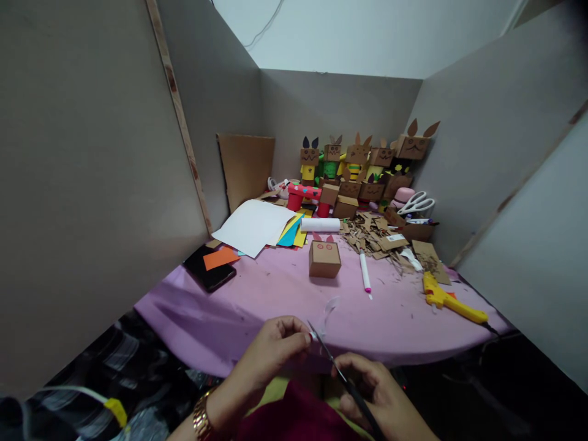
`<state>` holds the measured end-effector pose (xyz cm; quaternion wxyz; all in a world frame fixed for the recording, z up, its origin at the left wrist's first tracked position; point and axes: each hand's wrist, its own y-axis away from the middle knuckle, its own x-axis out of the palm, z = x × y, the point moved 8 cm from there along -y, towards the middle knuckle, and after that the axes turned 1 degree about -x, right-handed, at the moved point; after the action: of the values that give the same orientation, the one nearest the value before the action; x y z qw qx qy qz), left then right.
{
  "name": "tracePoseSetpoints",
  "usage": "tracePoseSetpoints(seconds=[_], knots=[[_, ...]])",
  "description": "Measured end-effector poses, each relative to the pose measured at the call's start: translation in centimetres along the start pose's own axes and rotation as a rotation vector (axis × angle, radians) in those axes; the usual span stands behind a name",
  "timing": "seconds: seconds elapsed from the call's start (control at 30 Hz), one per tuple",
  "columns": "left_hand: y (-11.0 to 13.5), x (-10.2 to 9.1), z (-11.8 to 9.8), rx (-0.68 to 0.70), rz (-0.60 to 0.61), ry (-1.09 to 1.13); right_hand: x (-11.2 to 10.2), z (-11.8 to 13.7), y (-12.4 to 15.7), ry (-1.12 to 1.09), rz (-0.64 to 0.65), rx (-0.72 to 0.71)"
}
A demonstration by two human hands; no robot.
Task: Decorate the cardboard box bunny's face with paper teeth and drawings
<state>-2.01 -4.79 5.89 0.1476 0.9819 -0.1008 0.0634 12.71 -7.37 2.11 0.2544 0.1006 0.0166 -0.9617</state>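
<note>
At the near edge of the table, my left hand (pixel 283 343) pinches a small white piece (pixel 314 335), perhaps paper, between thumb and fingers. My right hand (pixel 367 386) grips dark-handled scissors (pixel 331 360), their blades pointing up and left and lying close to that piece. Whether the blades are parted is too small to tell. Beyond both hands sits a small cardboard box (pixel 324 260) with red ears and two red round eyes drawn on it. A thin, pale curled strip (pixel 331 306) lies on the cloth between the box and my hands.
On the pink tablecloth (pixel 271 294) lie a white marker (pixel 365 272), a yellow glue gun (pixel 452 300), a black phone (pixel 209 269) under orange paper, white sheets (pixel 255 226) and cardboard scraps (pixel 372 236). Cardboard animal figures (pixel 356 162) stand at the back. Grey panels (pixel 340 104) enclose the table.
</note>
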Motion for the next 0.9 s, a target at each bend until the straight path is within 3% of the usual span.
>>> tracePoseSetpoints(seconds=[0.4, 0.9], knots=[[-0.1, 0.6, 0.1, 0.057, -0.078, 0.098, 0.7, 0.3, 0.1, -0.12, -0.024, -0.028], [-0.2, 2.4, 0.8, 0.055, -0.02, 0.209, 1.5, 0.4, 0.0, -0.168, -0.025, -0.137]])
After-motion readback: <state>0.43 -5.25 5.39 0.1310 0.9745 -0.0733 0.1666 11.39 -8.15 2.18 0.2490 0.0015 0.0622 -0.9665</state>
